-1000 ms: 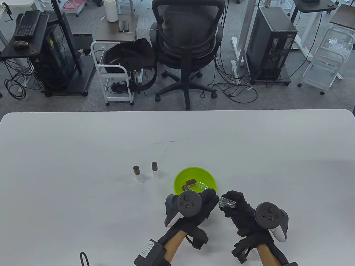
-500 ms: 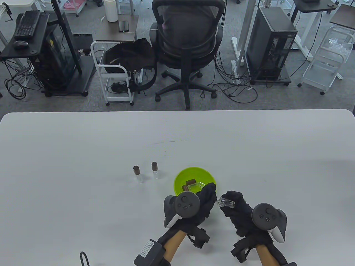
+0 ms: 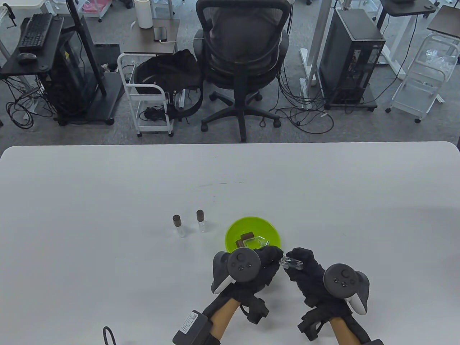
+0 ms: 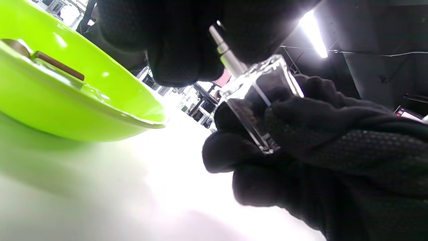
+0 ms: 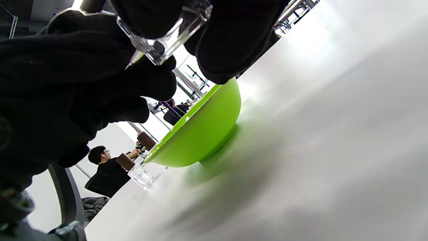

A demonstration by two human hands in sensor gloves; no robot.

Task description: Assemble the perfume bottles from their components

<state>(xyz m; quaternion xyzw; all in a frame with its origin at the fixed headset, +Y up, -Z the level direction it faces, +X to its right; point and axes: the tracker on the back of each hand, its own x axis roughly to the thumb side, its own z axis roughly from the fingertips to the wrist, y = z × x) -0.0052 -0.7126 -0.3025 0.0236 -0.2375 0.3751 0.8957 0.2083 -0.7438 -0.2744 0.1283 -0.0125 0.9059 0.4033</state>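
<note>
On the big white table (image 3: 107,187), most of the top is bare, and we work near its front edge. Our right hand (image 3: 305,273) grips the clear bottle (image 3: 291,264). Our left hand (image 3: 264,267) pinches the sprayer (image 4: 224,53) into it, just beside the green bowl (image 3: 233,230).

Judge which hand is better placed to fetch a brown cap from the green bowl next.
Left. The left hand sits against the green bowl's near rim and only pinches the sprayer stem, while the right hand grips the glass bottle, farther from the brown caps.
</note>
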